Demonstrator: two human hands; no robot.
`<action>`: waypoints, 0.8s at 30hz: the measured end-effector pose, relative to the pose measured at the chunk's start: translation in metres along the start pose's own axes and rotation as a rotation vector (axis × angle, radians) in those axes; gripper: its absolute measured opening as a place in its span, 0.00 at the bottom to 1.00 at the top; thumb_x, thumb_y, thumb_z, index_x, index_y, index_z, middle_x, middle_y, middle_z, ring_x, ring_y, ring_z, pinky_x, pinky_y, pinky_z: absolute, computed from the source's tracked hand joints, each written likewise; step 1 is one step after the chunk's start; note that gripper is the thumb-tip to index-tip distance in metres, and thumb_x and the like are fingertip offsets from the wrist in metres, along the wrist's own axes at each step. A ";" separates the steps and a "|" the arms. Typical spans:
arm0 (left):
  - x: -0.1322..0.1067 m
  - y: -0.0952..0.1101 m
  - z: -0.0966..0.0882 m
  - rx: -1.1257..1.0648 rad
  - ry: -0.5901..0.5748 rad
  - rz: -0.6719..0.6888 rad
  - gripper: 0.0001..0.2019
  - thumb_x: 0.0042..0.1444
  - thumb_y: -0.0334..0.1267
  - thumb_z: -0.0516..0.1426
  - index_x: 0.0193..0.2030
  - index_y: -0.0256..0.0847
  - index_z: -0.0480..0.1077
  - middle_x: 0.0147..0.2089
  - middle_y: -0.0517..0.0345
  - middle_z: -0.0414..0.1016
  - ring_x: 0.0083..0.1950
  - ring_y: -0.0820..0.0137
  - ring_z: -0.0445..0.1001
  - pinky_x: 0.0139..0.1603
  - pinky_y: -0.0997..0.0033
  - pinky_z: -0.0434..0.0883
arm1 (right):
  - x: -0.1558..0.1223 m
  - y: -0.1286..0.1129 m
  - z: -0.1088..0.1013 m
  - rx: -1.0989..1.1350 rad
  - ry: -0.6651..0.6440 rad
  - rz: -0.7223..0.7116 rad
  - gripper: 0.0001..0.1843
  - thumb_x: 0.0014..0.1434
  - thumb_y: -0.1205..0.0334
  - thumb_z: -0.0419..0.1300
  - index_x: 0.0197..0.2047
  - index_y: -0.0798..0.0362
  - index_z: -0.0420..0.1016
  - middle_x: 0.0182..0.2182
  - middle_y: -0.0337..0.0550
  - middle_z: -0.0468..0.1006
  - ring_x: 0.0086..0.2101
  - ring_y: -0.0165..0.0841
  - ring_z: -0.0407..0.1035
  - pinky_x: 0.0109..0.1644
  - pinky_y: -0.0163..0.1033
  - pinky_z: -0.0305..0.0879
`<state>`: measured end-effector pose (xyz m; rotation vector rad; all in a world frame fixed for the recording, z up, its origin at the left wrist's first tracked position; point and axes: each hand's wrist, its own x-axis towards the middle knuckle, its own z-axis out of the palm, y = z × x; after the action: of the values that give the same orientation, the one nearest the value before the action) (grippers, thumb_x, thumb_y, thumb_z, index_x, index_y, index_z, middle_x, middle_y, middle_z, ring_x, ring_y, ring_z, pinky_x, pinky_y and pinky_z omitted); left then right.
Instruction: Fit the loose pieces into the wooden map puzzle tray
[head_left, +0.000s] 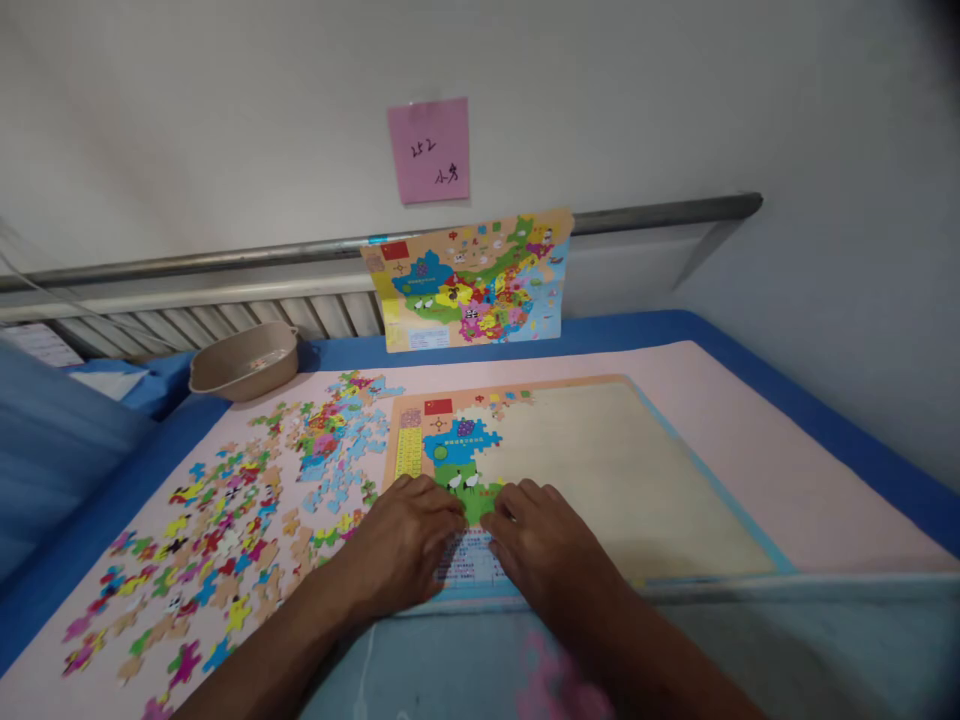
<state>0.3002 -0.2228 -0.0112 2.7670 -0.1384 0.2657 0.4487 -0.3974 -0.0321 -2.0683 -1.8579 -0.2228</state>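
Note:
Both hands rest at the lower middle of a partly assembled jigsaw puzzle of a map (459, 440). My left hand (412, 535) has its fingers bent and drawn together, the tips at the lower edge of the green part. Close beside it, my right hand (536, 535) is also closed, its thumb and fingers bent down onto the puzzle. A small gap with green puzzle surface lies between them. Whatever the fingertips hold is hidden under them. The assembled part fills the left side of the puzzle frame (626, 379), and bare backing (600, 470) shows to the right.
Loose puzzle pieces (225, 540) cover the pink mat on the left, with a joined cluster (326, 435) near the frame. A beige basin (247, 362) stands at the back left. A printed map picture (472, 285) leans against the metal rail (660, 215); a pink note (430, 150) hangs above.

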 end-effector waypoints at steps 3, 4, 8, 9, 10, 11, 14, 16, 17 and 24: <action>-0.001 0.000 -0.010 -0.051 0.093 -0.018 0.11 0.66 0.27 0.54 0.44 0.42 0.77 0.45 0.53 0.83 0.47 0.63 0.76 0.50 0.57 0.70 | -0.001 0.001 0.002 0.000 -0.023 -0.007 0.11 0.60 0.70 0.73 0.36 0.50 0.75 0.36 0.42 0.72 0.38 0.41 0.62 0.41 0.46 0.50; -0.003 0.000 -0.015 -0.038 0.128 -0.028 0.11 0.67 0.28 0.53 0.44 0.41 0.76 0.45 0.52 0.83 0.48 0.63 0.77 0.51 0.56 0.71 | -0.001 0.001 0.002 0.003 -0.028 -0.009 0.11 0.60 0.70 0.73 0.36 0.50 0.75 0.37 0.42 0.72 0.38 0.41 0.62 0.41 0.46 0.50; -0.019 0.006 -0.046 0.044 0.237 -0.064 0.09 0.69 0.30 0.54 0.48 0.42 0.75 0.48 0.53 0.83 0.49 0.63 0.79 0.52 0.57 0.74 | 0.001 0.004 0.001 0.040 -0.014 -0.028 0.08 0.65 0.70 0.68 0.37 0.50 0.74 0.37 0.42 0.72 0.38 0.41 0.62 0.41 0.46 0.50; -0.026 0.009 -0.055 0.062 0.255 -0.073 0.09 0.70 0.31 0.54 0.48 0.42 0.75 0.49 0.53 0.83 0.50 0.64 0.80 0.51 0.59 0.75 | 0.002 0.005 -0.001 0.051 -0.001 -0.032 0.08 0.67 0.70 0.66 0.37 0.50 0.74 0.37 0.42 0.72 0.38 0.41 0.62 0.41 0.46 0.50; -0.033 0.011 -0.064 0.079 0.274 -0.083 0.09 0.70 0.31 0.54 0.48 0.43 0.75 0.49 0.53 0.83 0.50 0.65 0.80 0.51 0.62 0.76 | 0.003 0.005 -0.002 0.062 0.016 -0.037 0.07 0.68 0.71 0.64 0.37 0.51 0.74 0.36 0.42 0.72 0.37 0.41 0.62 0.41 0.46 0.51; -0.041 0.014 -0.072 0.096 0.291 -0.094 0.09 0.70 0.32 0.54 0.49 0.43 0.75 0.49 0.54 0.83 0.50 0.66 0.81 0.50 0.64 0.77 | 0.004 0.006 -0.004 0.067 0.036 -0.043 0.08 0.69 0.71 0.62 0.37 0.51 0.74 0.36 0.42 0.72 0.37 0.40 0.62 0.41 0.46 0.51; -0.071 0.017 -0.084 0.144 0.353 -0.168 0.09 0.71 0.34 0.54 0.47 0.45 0.77 0.47 0.55 0.84 0.48 0.67 0.82 0.49 0.69 0.78 | 0.004 0.002 -0.009 0.094 0.123 -0.100 0.13 0.75 0.69 0.54 0.37 0.51 0.74 0.32 0.42 0.72 0.34 0.40 0.61 0.40 0.45 0.52; -0.095 0.014 -0.084 0.186 0.409 -0.274 0.09 0.71 0.38 0.55 0.45 0.47 0.78 0.45 0.57 0.85 0.47 0.67 0.83 0.48 0.71 0.79 | 0.002 -0.009 -0.010 0.121 0.166 -0.138 0.16 0.76 0.69 0.50 0.37 0.52 0.74 0.31 0.42 0.72 0.33 0.39 0.62 0.39 0.45 0.53; -0.108 0.010 -0.082 0.215 0.442 -0.334 0.09 0.70 0.40 0.56 0.44 0.48 0.78 0.44 0.59 0.85 0.46 0.66 0.84 0.47 0.71 0.79 | -0.001 -0.017 -0.009 0.134 0.167 -0.150 0.16 0.76 0.69 0.51 0.36 0.52 0.74 0.30 0.41 0.72 0.33 0.38 0.62 0.39 0.44 0.53; -0.184 -0.007 -0.042 0.403 0.745 -0.755 0.17 0.66 0.55 0.55 0.41 0.47 0.79 0.42 0.60 0.86 0.41 0.63 0.84 0.39 0.68 0.78 | -0.001 -0.113 0.022 0.252 -0.194 -0.508 0.11 0.66 0.63 0.68 0.31 0.45 0.74 0.26 0.33 0.75 0.26 0.33 0.67 0.27 0.39 0.58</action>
<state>0.1140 -0.1894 -0.0120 2.6253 1.2119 1.1518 0.3344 -0.3814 -0.0353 -1.4709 -2.3668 0.0911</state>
